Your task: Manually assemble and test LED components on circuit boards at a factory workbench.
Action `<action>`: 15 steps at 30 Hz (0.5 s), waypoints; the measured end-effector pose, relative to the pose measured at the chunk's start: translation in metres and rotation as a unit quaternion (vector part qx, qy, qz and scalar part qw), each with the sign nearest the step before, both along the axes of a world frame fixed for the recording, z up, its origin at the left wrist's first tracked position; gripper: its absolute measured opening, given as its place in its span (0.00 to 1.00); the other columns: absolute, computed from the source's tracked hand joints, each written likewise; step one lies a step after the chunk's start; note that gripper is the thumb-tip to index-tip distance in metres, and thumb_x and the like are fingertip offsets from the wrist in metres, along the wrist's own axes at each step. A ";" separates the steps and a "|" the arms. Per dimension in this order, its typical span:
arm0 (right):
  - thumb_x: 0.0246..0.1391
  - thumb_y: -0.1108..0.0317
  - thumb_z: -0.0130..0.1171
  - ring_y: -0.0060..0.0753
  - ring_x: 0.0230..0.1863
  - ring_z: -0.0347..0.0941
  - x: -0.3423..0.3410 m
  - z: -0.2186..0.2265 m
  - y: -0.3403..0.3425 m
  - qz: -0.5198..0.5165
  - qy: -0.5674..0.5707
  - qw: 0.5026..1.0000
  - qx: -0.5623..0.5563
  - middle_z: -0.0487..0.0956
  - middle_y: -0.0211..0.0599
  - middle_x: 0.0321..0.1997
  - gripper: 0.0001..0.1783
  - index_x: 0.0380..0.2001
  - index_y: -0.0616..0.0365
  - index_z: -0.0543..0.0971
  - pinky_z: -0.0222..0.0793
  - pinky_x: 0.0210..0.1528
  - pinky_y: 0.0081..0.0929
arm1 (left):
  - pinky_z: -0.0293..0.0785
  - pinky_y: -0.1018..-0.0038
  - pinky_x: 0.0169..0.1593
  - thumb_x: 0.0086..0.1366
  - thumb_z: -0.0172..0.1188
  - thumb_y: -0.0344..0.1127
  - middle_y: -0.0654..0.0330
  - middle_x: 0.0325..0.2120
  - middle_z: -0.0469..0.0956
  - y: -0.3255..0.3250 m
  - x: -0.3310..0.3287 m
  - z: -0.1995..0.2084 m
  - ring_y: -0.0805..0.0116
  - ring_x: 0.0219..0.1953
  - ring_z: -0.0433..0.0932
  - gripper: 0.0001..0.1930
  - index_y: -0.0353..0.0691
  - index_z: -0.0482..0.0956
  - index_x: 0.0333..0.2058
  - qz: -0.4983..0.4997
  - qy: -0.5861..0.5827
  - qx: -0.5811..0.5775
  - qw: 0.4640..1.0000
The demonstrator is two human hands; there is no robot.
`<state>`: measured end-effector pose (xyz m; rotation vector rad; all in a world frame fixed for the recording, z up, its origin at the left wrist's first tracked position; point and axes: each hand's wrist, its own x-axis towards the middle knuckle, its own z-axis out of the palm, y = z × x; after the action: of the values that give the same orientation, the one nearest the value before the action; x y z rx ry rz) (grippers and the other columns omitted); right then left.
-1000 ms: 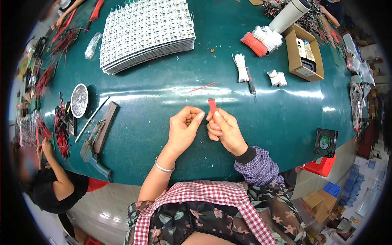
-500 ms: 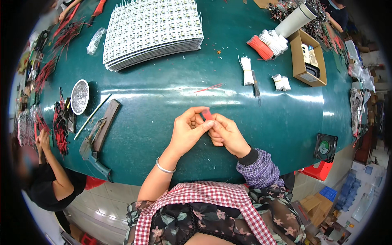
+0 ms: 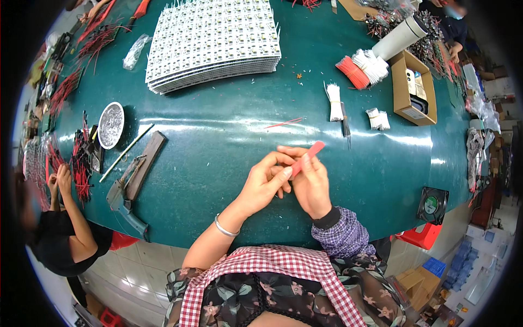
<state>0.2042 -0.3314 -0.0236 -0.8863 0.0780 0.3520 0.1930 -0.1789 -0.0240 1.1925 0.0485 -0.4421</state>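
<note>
A flat, narrow red strip (image 3: 317,147) slants up and to the right between my hands, above the green table in front of me. My left hand (image 3: 264,182) pinches its lower end between thumb and fingers. My right hand (image 3: 315,191) closes on it higher up, its thumb against the strip, and the top end sticks out free. The fingers hide part of the strip, and its material is too small to make out. Just beyond my hands, a couple of thin red wires (image 3: 284,123) lie on the table.
A tall stack of white component sheets (image 3: 212,43) stands at the back. To the left are a soldering gun (image 3: 121,201) on a wooden block and a white bowl (image 3: 111,125). Wire bundles (image 3: 335,102), a cardboard box (image 3: 414,111) and a fan (image 3: 433,204) are to the right. Co-workers sit nearby.
My hands have shifted slightly right and turned. The red strip now points up to the right, and more of it shows above my right thumb.
</note>
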 end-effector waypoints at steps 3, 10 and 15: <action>0.71 0.62 0.45 0.23 0.34 0.66 0.008 -0.006 -0.006 -0.069 0.017 0.997 -0.032 0.74 0.35 0.39 0.15 0.47 0.62 0.73 0.69 0.46 0.30 | 0.73 0.79 0.28 0.69 0.59 0.35 0.60 0.27 0.80 0.003 0.001 0.001 0.75 0.25 0.78 0.10 0.34 0.78 0.42 0.049 -0.089 0.204 0.974; 0.71 0.58 0.47 0.11 0.21 0.53 0.001 -0.002 -0.007 0.123 0.096 0.984 -0.091 0.59 0.18 0.22 0.15 0.45 0.60 0.74 0.53 0.24 0.16 | 0.75 0.75 0.27 0.60 0.64 0.25 0.56 0.26 0.81 -0.004 0.002 -0.014 0.67 0.24 0.80 0.05 0.33 0.80 0.36 0.138 -0.353 0.335 0.863; 0.71 0.52 0.44 0.08 0.16 0.48 0.001 0.000 -0.005 0.149 0.092 0.976 -0.126 0.57 0.14 0.20 0.19 0.43 0.57 0.74 0.47 0.18 0.13 | 0.74 0.71 0.25 0.56 0.64 0.22 0.53 0.23 0.79 -0.006 0.002 -0.013 0.60 0.22 0.80 0.05 0.32 0.79 0.32 0.133 -0.426 0.373 0.813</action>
<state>0.2048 -0.3362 -0.0236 -1.1180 0.1650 0.7164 0.1953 -0.1844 -0.0373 2.0412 -0.4228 0.4493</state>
